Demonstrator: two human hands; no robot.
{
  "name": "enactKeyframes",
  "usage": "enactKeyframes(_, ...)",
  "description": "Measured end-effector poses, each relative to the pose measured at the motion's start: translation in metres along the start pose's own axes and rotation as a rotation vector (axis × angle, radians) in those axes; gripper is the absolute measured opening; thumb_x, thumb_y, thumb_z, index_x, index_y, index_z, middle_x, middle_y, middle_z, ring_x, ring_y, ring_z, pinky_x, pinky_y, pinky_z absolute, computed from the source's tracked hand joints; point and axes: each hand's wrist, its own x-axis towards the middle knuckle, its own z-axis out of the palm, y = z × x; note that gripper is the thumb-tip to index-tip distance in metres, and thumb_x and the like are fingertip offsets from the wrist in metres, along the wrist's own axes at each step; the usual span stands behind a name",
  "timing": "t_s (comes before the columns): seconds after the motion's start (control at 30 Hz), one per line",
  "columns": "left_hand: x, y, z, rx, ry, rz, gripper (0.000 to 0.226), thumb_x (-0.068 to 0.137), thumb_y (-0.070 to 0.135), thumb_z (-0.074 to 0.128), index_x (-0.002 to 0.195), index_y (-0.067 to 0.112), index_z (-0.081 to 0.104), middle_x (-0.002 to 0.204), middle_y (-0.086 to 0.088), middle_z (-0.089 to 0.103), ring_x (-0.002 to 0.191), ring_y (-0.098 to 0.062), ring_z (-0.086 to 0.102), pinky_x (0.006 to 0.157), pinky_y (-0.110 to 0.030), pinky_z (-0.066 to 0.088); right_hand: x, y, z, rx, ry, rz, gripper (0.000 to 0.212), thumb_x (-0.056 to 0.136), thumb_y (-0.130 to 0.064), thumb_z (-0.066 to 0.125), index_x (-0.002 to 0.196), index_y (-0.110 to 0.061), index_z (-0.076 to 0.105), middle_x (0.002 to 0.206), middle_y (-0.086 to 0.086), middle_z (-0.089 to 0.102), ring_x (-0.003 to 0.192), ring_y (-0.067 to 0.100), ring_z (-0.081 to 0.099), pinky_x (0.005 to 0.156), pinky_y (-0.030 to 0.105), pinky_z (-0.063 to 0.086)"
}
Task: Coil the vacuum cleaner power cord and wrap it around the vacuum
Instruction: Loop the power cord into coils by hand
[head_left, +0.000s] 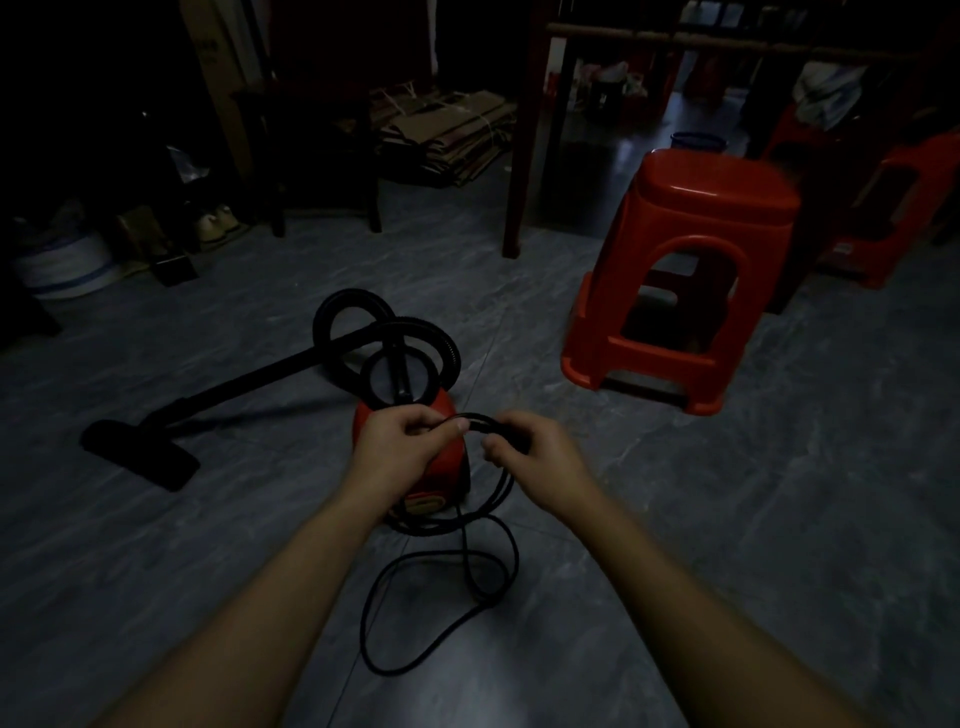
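As the left hand (400, 447) gripped the coiled cord (483, 418) and the right hand (540, 462) pinched it, slack trailed toward six o'clock from the vacuum (441, 483).

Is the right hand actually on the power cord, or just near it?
Touching. In the head view the right hand curls its fingers round the black power cord loops, which the left hand also pinches.

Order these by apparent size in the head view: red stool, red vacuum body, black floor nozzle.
Largest: red stool. The vacuum body and floor nozzle look alike; the left hand hides part of the body, so unranked.
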Motion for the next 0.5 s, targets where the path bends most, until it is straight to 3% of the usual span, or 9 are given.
enactKeyframes(0.1, -0.001, 0.002, 0.000, -0.052, -0.013, -0.006, 0.017, 0.081, 0.041, 0.077, 0.081, 0.024, 0.077, 0.076, 0.008, 0.073, 0.077, -0.009, 0.066, 0.072, -0.026, 0.048, 0.003, 0.000, -0.001, 0.093, 0.040, 0.010, 0.012, 0.097, -0.020, 0.061, 0.095, -0.013, 0.070, 0.068, -0.010, 0.061, 0.064, 0.002, 0.058, 0.064, 0.022, 0.049)
enactKeyframes(0.27, -0.004, 0.002, 0.002, -0.166, -0.031, -0.090, 0.027, 0.082, 0.045, 0.073, 0.083, 0.019, 0.075, 0.070, 0.006, 0.068, 0.073, -0.012, 0.066, 0.067, -0.025, 0.050, 0.008, -0.006, -0.008, 0.243, 0.136, 0.032, 0.017, 0.097, -0.013, 0.061, 0.098, 0.001, 0.071, 0.070, -0.005, 0.060, 0.058, -0.003, 0.052, 0.059, 0.014, 0.044)
enactKeyframes(0.37, -0.005, 0.003, 0.002, -0.231, -0.012, -0.168, 0.040, 0.085, 0.050, 0.067, 0.084, 0.011, 0.075, 0.073, 0.000, 0.072, 0.070, -0.012, 0.068, 0.064, -0.021, 0.053, 0.010, -0.006, -0.013, 0.348, 0.216, 0.070, 0.016, 0.096, -0.015, 0.063, 0.099, -0.002, 0.073, 0.068, -0.008, 0.061, 0.057, -0.005, 0.053, 0.056, 0.011, 0.044)
enactKeyframes(0.5, -0.006, 0.007, 0.004, -0.277, -0.022, -0.208, 0.050, 0.091, 0.057, 0.056, 0.078, 0.011, 0.072, 0.067, -0.006, 0.066, 0.064, -0.020, 0.064, 0.065, -0.029, 0.052, 0.009, -0.003, -0.017, 0.438, 0.263, 0.148, 0.018, 0.096, -0.019, 0.063, 0.105, -0.006, 0.073, 0.069, -0.009, 0.061, 0.058, -0.005, 0.055, 0.053, 0.010, 0.043)
